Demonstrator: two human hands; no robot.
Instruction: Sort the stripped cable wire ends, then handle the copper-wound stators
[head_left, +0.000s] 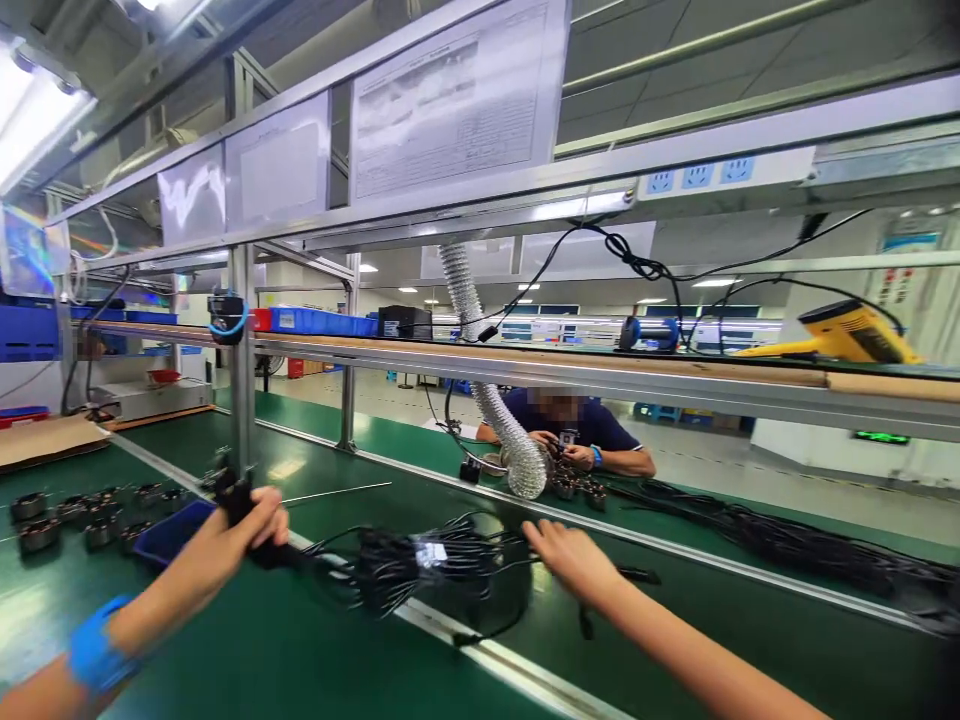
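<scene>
A dark blue tray (161,540) sits on the table (247,650), partly behind the left forearm, its contents hard to make out; round metal-and-black parts (37,535) lie beside it. Blue bins (322,321) line the shelf (420,352), contents not visible. The left hand (259,525) reaches in from lower left, fingers closed around black cable ends (238,500). The right hand (574,560) extends from lower right, fingers at the cable bundle's far end; I cannot tell whether they grip. The cable bundle (386,570) lies between both hands, long axis running left to right, loose ends trailing rightward
</scene>
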